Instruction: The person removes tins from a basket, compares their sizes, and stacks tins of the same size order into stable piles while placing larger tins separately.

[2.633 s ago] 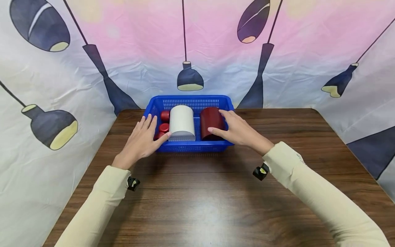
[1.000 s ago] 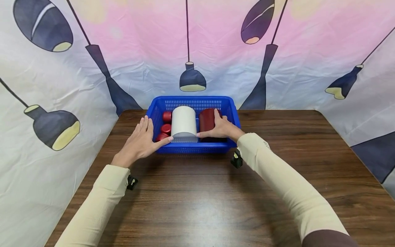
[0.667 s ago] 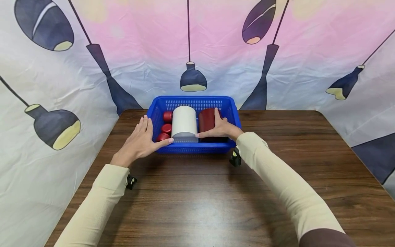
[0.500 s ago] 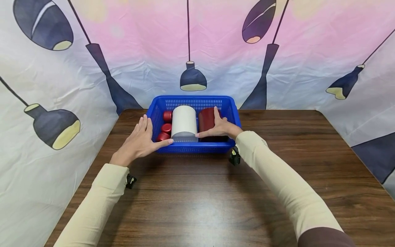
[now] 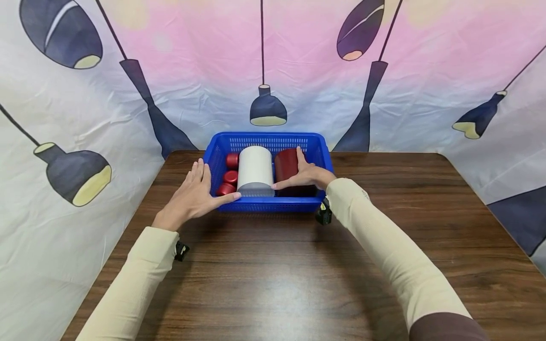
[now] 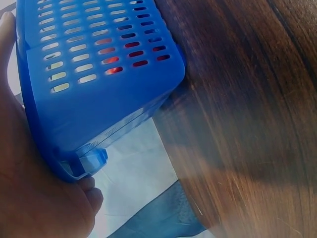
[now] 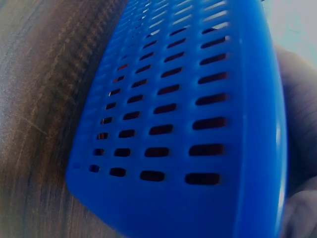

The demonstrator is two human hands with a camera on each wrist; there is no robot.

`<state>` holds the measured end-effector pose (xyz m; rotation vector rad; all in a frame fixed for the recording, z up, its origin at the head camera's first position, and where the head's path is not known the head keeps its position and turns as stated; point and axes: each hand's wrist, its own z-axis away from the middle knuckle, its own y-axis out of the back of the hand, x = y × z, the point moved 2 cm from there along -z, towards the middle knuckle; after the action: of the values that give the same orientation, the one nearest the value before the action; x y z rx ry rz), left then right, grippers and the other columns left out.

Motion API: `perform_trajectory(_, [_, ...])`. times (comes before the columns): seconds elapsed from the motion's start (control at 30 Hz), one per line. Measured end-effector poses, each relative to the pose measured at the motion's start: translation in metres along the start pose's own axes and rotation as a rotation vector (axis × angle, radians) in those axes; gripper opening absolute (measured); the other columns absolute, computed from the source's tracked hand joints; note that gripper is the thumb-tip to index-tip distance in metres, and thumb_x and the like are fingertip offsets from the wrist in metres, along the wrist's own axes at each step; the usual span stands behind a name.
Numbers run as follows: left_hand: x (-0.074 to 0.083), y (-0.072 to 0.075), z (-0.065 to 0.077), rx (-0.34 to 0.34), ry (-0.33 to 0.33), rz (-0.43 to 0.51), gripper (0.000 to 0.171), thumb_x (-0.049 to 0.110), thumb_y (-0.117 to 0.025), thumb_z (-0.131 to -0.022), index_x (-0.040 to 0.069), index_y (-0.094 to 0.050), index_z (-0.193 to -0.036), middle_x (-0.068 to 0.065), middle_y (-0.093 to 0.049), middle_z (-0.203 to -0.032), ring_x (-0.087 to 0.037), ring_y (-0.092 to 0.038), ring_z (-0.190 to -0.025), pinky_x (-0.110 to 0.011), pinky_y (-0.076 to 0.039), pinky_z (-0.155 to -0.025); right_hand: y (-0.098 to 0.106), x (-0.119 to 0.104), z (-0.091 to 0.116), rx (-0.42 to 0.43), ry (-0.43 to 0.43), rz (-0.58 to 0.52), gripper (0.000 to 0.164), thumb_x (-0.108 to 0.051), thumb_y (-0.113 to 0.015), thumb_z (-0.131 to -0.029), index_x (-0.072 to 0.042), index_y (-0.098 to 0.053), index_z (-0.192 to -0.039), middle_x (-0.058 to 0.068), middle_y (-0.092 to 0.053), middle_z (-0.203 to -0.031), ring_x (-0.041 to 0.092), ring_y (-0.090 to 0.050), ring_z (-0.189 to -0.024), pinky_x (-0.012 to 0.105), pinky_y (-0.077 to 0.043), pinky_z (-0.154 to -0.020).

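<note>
In the head view, a blue slotted basket [image 5: 273, 207] holds a white cylinder [image 5: 256, 166], a dark red cylinder [image 5: 286, 163] and small red round pieces [image 5: 230, 177]. My left hand [image 5: 192, 194] rests at the basket's left near corner, fingers straight along the left rim and thumb along the near rim. My right hand [image 5: 304, 175] reaches over the right part of the basket and holds the dark red cylinder. Its thumb lies across the near end, and the index finger stretches over the top. Its other fingers are hidden. In the right wrist view, the basket wall [image 7: 158, 198] covers most of that hand.
The basket stands on a brown wooden table [image 5: 273, 265], near its far edge. A fabric backdrop [image 5: 183, 80] printed with lamps hangs close behind it. A small dark device sits at each cuff, the right one [image 5: 323, 214] beside the basket's near right corner.
From beside the dark red cylinder, my right hand has moved left over it and taken hold. Over the last second it barely moves. My left hand stays at the basket's corner.
</note>
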<state>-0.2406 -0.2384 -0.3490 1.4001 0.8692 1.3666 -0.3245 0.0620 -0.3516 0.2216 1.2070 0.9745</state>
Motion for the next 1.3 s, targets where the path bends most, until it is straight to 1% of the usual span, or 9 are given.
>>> perform_trajectory(0.1, [0.000,0.000,0.000,0.002,0.000,-0.002,0.132,0.089,-0.043,-0.082,-0.007,0.006,-0.157,-0.025,0.017,-0.165,-0.044,0.012,-0.152,-0.059,-0.002,-0.121,0.000,0.000,-0.002,-0.021,0.017,-0.046,0.137,-0.046,-0.082,-0.079,-0.026,0.028,-0.157,0.014,-0.004,-0.167,0.034,-0.013,-0.152,0.054,-0.026,-0.120])
perform_trajectory(0.2, [0.000,-0.001,0.000,-0.001,0.000,-0.003,0.132,0.089,-0.043,-0.082,-0.007,0.007,-0.157,-0.025,0.017,-0.165,-0.044,0.012,-0.152,-0.059,-0.002,-0.121,0.000,0.001,-0.004,-0.025,0.014,-0.079,0.136,-0.041,-0.083,-0.079,-0.027,0.028,-0.157,0.013,-0.008,-0.164,0.032,-0.016,-0.149,0.052,-0.028,-0.119])
perform_trajectory(0.33, [0.000,0.000,0.000,-0.005,0.001,-0.014,0.132,0.089,-0.043,-0.082,-0.007,0.006,-0.157,-0.025,0.017,-0.164,-0.043,0.013,-0.152,-0.059,-0.002,-0.122,-0.001,0.000,-0.002,-0.016,0.035,-0.134,0.136,-0.036,-0.085,-0.079,-0.028,0.027,-0.157,0.014,-0.010,-0.164,0.034,-0.019,-0.147,0.052,-0.030,-0.118])
perform_trajectory(0.43, [0.000,0.001,0.000,-0.005,0.003,-0.020,0.132,0.090,-0.042,-0.081,-0.007,0.007,-0.157,-0.025,0.018,-0.165,-0.043,0.013,-0.152,-0.059,-0.001,-0.121,-0.001,-0.001,0.000,-0.008,0.061,-0.173,0.137,-0.032,-0.086,-0.079,-0.026,0.025,-0.158,0.016,-0.010,-0.163,0.036,-0.021,-0.146,0.054,-0.028,-0.118])
perform_trajectory(0.53, [0.001,0.001,0.000,-0.006,0.004,-0.022,0.132,0.090,-0.042,-0.081,-0.007,0.007,-0.157,-0.025,0.018,-0.165,-0.043,0.013,-0.152,-0.059,-0.001,-0.121,-0.001,0.000,0.001,0.002,0.070,-0.192,0.136,-0.029,-0.086,-0.079,-0.025,0.024,-0.159,0.016,-0.012,-0.163,0.036,-0.022,-0.145,0.054,-0.027,-0.119])
perform_trajectory(0.7, [0.001,0.000,0.000,-0.009,0.006,-0.022,0.133,0.091,-0.041,-0.081,-0.007,0.006,-0.157,-0.025,0.017,-0.165,-0.044,0.012,-0.152,-0.059,-0.001,-0.121,-0.002,0.001,0.001,0.013,0.092,-0.195,0.134,-0.025,-0.086,-0.079,-0.023,0.022,-0.159,0.018,-0.018,-0.161,0.036,-0.025,-0.144,0.054,-0.027,-0.119])
perform_trajectory(0.87, [0.002,0.000,-0.001,-0.013,0.008,-0.022,0.133,0.091,-0.041,-0.081,-0.007,0.006,-0.157,-0.025,0.017,-0.165,-0.044,0.011,-0.152,-0.059,-0.002,-0.121,-0.002,0.001,0.003,0.026,0.112,-0.180,0.134,-0.023,-0.086,-0.079,-0.021,0.021,-0.160,0.020,-0.025,-0.157,0.037,-0.032,-0.139,0.052,-0.031,-0.117])
perform_trajectory(1.03, [0.003,0.000,-0.001,-0.019,0.008,-0.026,0.133,0.091,-0.040,-0.081,-0.007,0.006,-0.157,-0.026,0.016,-0.165,-0.045,0.011,-0.152,-0.060,-0.002,-0.121,0.003,-0.005,0.010,0.065,0.110,-0.148,0.135,-0.027,-0.087,-0.078,-0.025,0.019,-0.161,0.020,-0.036,-0.151,0.036,-0.044,-0.131,0.051,-0.038,-0.112])
perform_trajectory(1.3, [0.002,0.001,0.000,-0.015,0.005,-0.026,0.132,0.090,-0.041,-0.081,-0.008,0.006,-0.157,-0.026,0.016,-0.164,-0.045,0.011,-0.152,-0.061,-0.003,-0.120,0.016,-0.014,0.017,0.106,0.127,-0.107,0.137,-0.036,-0.089,-0.075,-0.031,0.018,-0.160,0.020,-0.042,-0.146,0.035,-0.049,-0.125,0.050,-0.046,-0.103])
